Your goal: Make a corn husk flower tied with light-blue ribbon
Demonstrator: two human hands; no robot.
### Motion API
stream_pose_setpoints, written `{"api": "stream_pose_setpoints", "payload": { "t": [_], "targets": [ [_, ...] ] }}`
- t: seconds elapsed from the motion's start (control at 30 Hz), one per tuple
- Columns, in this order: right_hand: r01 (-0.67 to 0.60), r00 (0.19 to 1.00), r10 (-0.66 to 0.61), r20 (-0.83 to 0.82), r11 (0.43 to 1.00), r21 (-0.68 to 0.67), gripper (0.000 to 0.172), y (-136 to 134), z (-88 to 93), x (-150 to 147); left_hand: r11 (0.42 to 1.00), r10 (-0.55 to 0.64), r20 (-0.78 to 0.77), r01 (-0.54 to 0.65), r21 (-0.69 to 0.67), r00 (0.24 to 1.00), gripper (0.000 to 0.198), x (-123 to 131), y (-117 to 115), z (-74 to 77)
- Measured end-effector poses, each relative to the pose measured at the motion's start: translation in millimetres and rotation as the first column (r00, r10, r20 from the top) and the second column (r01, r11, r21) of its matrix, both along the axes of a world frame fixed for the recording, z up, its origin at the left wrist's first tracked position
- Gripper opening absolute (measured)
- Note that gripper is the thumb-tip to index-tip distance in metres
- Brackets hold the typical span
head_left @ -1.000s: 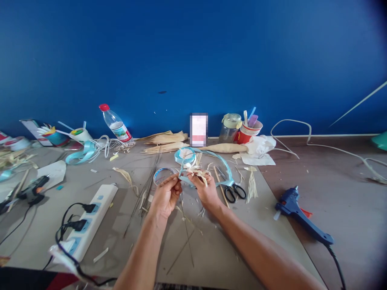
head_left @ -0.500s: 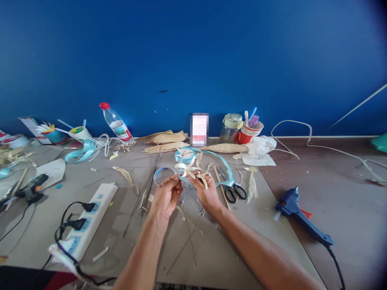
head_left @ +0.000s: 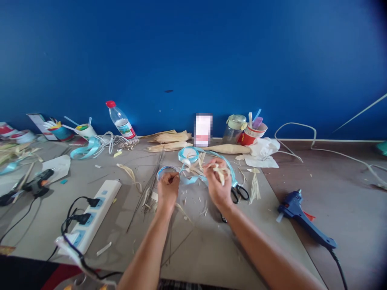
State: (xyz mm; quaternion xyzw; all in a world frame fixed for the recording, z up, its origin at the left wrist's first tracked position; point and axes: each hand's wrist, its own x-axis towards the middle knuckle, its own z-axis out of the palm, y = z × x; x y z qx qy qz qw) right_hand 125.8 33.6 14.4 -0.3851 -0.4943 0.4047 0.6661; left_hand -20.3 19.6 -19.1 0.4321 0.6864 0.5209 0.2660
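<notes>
Left hand (head_left: 168,186) pinching blue ribbon (head_left: 194,179); right hand (head_left: 218,184) gripping pale husk strips (head_left: 222,174); red paper cup (head_left: 248,137) holding purple and white items (head_left: 257,122)

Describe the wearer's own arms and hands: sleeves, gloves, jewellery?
Left hand and right hand are both ungloved. Forearms are bare, no sleeves in view. No watch or bracelet shows at either wrist. Rings: none visible, though some fingers are hidden.

Grey-and-brown table (head_left: 211,257), power strip (head_left: 93,220), light-blue ribbon (head_left: 195,179), scissors (head_left: 237,188), pale husks (head_left: 234,149), blue glue gun (head_left: 306,222)
</notes>
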Motion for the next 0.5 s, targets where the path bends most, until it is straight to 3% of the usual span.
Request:
{"api": "stream_pose_setpoints", "payload": {
  "t": [0.07,0.17,0.23,0.33,0.4,0.5],
  "targets": [
    [0.055,0.998,-0.057,0.017,0.996,0.063,0.008,5,16.1,10,0.999,-0.029,0.027,0.029,-0.022,0.999,0.019,2,0,-0.5],
    [-0.105,0.952,0.062,0.3,0.986,0.128,0.004,9,33.8,19,0.995,-0.09,0.063,0.093,-0.042,0.994,0.017,10,-2,-0.1],
    [-0.235,0.835,0.116,0.538,0.959,0.16,0.003,11,37.4,18,0.99,-0.124,0.06,0.127,-0.054,0.99,0.017,15,-3,0.5],
    [-0.384,0.602,0.086,0.794,0.903,0.194,0.012,16,34.0,11,0.985,-0.16,0.055,0.164,-0.061,0.986,0.015,19,-5,2.3],
    [-0.42,0.478,0.041,0.877,0.888,0.187,0.015,19,31.2,7,0.983,-0.174,0.063,0.178,-0.053,0.983,0.013,19,-6,3.8],
    [-0.427,0.361,0.024,0.932,0.893,0.142,0.017,25,30.5,5,0.98,-0.19,0.09,0.195,-0.048,0.978,0.011,18,-6,4.7]
  ]
}}
